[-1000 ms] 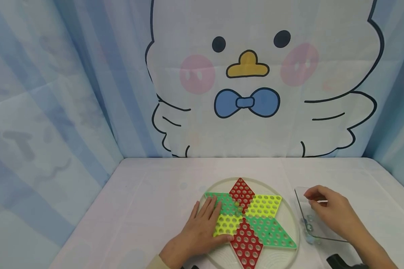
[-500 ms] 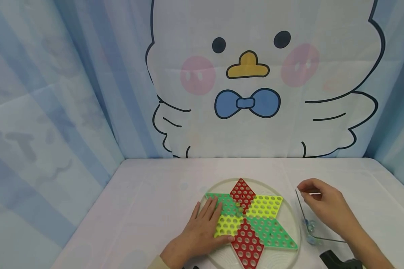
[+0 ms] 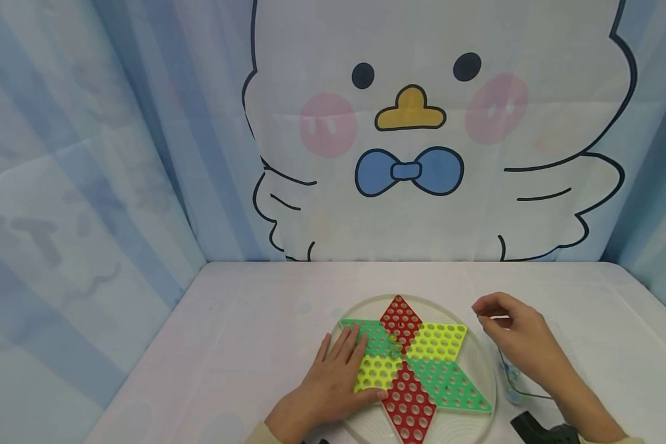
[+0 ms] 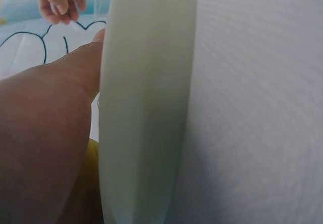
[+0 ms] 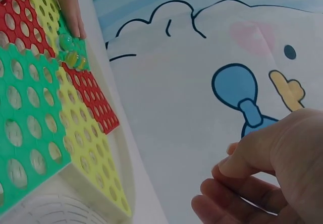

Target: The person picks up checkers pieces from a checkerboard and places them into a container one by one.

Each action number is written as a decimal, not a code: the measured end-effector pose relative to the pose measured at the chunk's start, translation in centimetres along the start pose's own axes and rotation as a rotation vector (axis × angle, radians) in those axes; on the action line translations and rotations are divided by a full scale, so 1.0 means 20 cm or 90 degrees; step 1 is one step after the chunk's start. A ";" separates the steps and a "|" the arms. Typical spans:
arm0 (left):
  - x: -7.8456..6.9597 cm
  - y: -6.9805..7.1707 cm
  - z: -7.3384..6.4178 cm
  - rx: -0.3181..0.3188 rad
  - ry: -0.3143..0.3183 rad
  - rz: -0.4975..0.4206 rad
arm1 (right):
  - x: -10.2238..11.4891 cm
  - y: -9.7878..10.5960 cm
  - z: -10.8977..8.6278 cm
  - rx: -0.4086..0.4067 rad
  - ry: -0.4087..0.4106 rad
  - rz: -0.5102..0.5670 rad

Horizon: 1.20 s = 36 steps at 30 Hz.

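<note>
A Chinese checkers board [image 3: 466, 425], round and pale with a red, yellow and green star of holes, lies on the table. My left hand [image 3: 335, 376] rests flat on its left side, fingers spread over the green and yellow points. Near the star's middle, beyond those fingertips, sit several greenish and yellow glass marbles [image 5: 71, 59]. My right hand [image 3: 518, 336] is above the table, just right of the board. Its thumb and forefinger come together at the tips, with the other fingers curled; whether anything is between them is hidden.
A clear, dark-edged tray [image 3: 535, 395] stands right of the board, partly behind my right forearm. Bluish marbles [image 3: 513, 377] show at its left corner. A black wrist device [image 3: 538, 428] is below the right hand. A curtain with a cartoon duck [image 3: 411, 222] hangs behind the table.
My right hand has moved left from over the clear tray towards the board, its fingertips staying together. The left hand stays in place on the board.
</note>
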<state>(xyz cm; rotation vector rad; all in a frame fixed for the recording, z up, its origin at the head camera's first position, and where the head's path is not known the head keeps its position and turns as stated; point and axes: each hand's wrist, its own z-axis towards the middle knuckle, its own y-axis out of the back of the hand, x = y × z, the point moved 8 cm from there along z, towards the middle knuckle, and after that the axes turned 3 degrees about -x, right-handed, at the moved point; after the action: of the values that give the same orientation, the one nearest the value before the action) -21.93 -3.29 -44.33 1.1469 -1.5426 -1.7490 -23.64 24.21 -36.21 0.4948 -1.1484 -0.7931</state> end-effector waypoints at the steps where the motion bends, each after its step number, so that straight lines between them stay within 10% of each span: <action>1: 0.00 0.00 0.00 0.000 0.000 0.000 | 0.01 0.00 0.00 -0.001 0.003 0.001; 36: 0.01 0.00 0.00 0.021 0.018 -0.008 | 0.30 -0.24 -0.01 0.049 0.081 0.124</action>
<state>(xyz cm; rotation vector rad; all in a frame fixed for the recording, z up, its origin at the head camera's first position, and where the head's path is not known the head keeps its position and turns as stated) -21.93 -3.47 -44.40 1.1937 -1.5559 -1.7146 -23.80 16.58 -35.99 0.4820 -1.0936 -0.5433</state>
